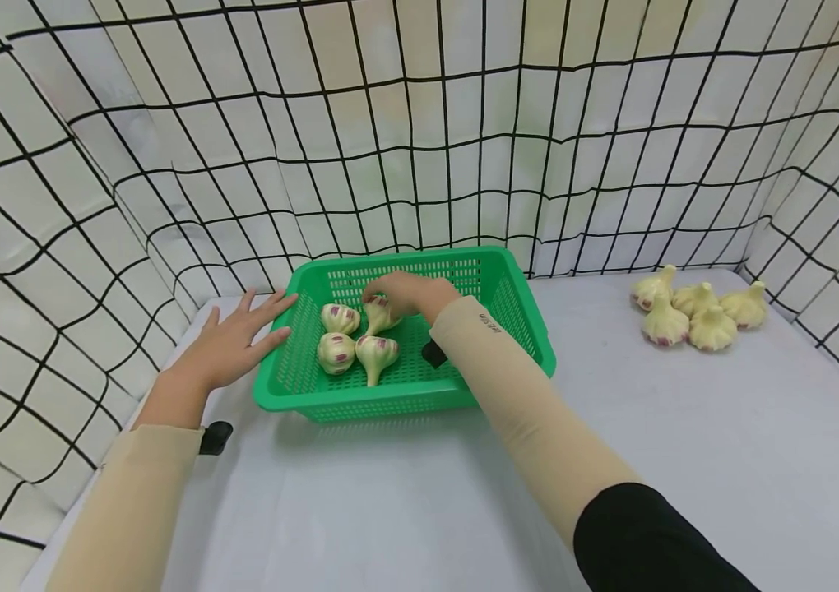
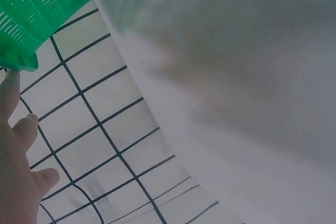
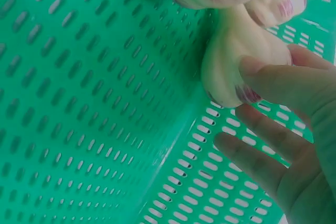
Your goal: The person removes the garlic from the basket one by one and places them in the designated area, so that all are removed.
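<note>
A green plastic basket point(image 1: 382, 403) with slotted walls stands on the table and holds several garlic bulbs. My right hand point(image 1: 408, 293) reaches inside and pinches one garlic bulb point(image 3: 231, 59) between thumb and fingers, its other fingers spread below. Beside that bulb lie a garlic bulb point(image 1: 340, 318) at the back left, another bulb point(image 1: 336, 353) in front of it, and a third bulb point(image 1: 377, 355) with its stem toward me. My left hand point(image 1: 230, 344) has its fingers extended, fingertips at the basket's left rim; in the left wrist view they show beside the rim.
On the table's right side sits a loose group of garlic bulbs point(image 1: 711, 327). Black grid netting point(image 1: 449, 148) over white sheeting surrounds the white table point(image 1: 360, 493) at the back and both sides.
</note>
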{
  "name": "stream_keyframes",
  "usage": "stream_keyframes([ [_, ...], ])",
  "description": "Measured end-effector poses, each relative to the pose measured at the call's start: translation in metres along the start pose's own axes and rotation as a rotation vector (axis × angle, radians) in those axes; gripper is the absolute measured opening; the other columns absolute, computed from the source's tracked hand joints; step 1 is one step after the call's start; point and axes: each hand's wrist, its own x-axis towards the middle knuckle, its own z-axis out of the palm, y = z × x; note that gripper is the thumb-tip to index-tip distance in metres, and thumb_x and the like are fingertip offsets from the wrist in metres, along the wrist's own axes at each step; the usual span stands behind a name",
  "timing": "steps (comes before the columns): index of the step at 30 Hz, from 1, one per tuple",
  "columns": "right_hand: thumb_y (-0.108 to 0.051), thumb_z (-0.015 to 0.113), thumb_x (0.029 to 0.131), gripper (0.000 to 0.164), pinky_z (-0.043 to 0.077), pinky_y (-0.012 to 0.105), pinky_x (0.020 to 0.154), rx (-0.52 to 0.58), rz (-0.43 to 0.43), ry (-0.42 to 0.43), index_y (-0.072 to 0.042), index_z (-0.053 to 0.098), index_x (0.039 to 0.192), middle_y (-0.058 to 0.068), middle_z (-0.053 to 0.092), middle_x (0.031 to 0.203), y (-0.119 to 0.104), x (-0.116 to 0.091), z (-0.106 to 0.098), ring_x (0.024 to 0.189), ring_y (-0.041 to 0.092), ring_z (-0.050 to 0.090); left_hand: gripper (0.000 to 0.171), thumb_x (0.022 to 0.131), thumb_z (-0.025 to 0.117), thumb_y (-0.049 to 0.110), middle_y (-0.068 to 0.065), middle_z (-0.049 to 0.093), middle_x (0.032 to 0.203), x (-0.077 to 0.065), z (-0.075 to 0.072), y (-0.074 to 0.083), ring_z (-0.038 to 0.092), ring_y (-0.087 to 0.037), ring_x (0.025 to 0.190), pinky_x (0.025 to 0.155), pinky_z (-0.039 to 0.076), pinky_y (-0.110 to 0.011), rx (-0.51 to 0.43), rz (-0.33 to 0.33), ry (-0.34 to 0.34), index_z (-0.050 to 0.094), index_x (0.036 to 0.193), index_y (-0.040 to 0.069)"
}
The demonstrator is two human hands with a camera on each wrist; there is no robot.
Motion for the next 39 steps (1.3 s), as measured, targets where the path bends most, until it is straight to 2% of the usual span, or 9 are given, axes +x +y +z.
stream_keyframes([
  [6,0.013,0.064,0.092,0.058,0.044,0.035,0.108,-0.037,-0.005,0.028,-0.009,0.056,0.145,0.01,0.052,0.15,0.0044,-0.0016,-0.0014,0.138,0.026,0.046,0.068,0.108,0.04,0.053,-0.015,0.018,0.169,0.0015,-0.0008,-0.0002,-0.002,-0.046,0.154,0.113,-0.009,-0.075,0.004,0.0,-0.002,0.025,0.165,0.019],
  [14,0.018,0.06,0.089,0.058,0.048,0.034,0.1,-0.04,0.012,0.035,-0.01,0.057,0.14,0.013,0.052,0.149,0.0051,-0.0013,0.0001,0.135,0.028,0.048,0.067,0.109,0.04,0.052,-0.016,0.018,0.169,-0.0001,0.001,-0.0022,-0.002,-0.046,0.154,0.112,-0.009,-0.076,0.001,-0.001,0.004,0.024,0.165,0.019],
  [25,0.015,0.062,0.093,0.058,0.047,0.036,0.104,-0.054,0.028,0.008,-0.012,0.054,0.145,0.012,0.05,0.15,0.0038,-0.0018,0.0001,0.136,0.027,0.048,0.067,0.108,0.041,0.052,-0.015,0.018,0.169,-0.0006,0.0005,-0.0009,-0.002,-0.045,0.155,0.113,-0.009,-0.075,-0.004,-0.005,0.005,0.025,0.165,0.019],
  [30,0.016,0.063,0.092,0.062,0.048,0.035,0.099,-0.041,0.04,0.002,-0.013,0.054,0.147,0.011,0.049,0.152,0.0053,-0.0021,0.0011,0.135,0.027,0.048,0.068,0.108,0.04,0.052,-0.015,0.018,0.169,-0.0004,0.0012,-0.0014,-0.002,-0.045,0.155,0.113,-0.009,-0.075,-0.005,0.0,0.006,0.025,0.165,0.019],
  [39,0.009,0.069,0.092,0.06,0.047,0.037,0.104,-0.052,0.028,0.024,-0.01,0.054,0.147,0.012,0.05,0.151,0.0092,-0.0048,-0.0012,0.137,0.028,0.047,0.067,0.108,0.041,0.052,-0.014,0.018,0.169,0.0001,0.001,-0.0013,-0.002,-0.044,0.155,0.113,-0.009,-0.075,-0.006,0.001,0.007,0.025,0.165,0.019],
])
